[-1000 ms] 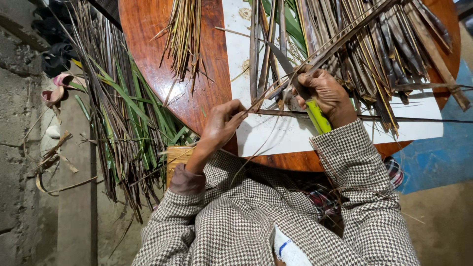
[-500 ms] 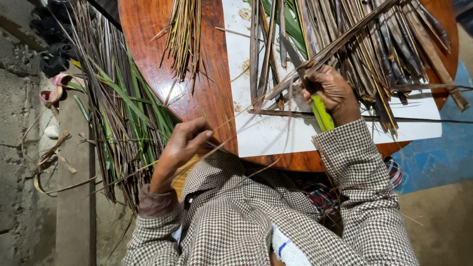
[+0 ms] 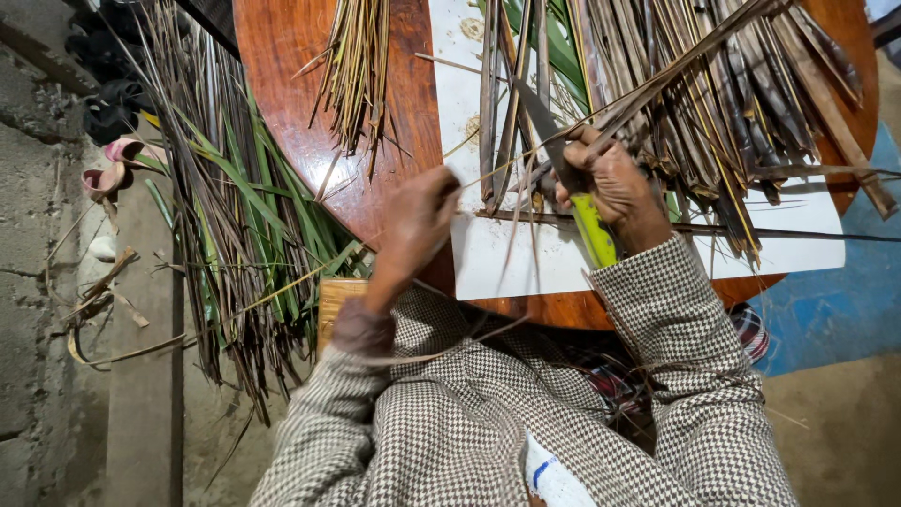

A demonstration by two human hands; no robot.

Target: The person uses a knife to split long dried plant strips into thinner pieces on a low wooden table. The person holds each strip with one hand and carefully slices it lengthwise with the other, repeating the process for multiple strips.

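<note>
My right hand [image 3: 610, 183] grips a knife with a yellow-green handle [image 3: 594, 230]; its dark blade [image 3: 540, 117] points away over a white sheet [image 3: 526, 253] on the round wooden table [image 3: 282, 56]. A long thin leaf rib [image 3: 657, 75] runs under that hand toward the upper right. My left hand [image 3: 418, 221] hovers at the sheet's left edge, fingers curled around a thin strand whose end trails toward my lap. A heap of dried brown palm leaves [image 3: 723, 103] covers the table's right half.
A small bundle of thin tan ribs [image 3: 357, 75] lies on the bare wood at the left. Green and brown leaves [image 3: 235, 216] are piled on the floor left of the table. A small wooden box [image 3: 336, 300] sits by my left elbow. Blue floor shows at the right.
My left hand swung down to the table's left edge half a second ago, then came back up to the white sheet. The right hand with the knife stayed in place.
</note>
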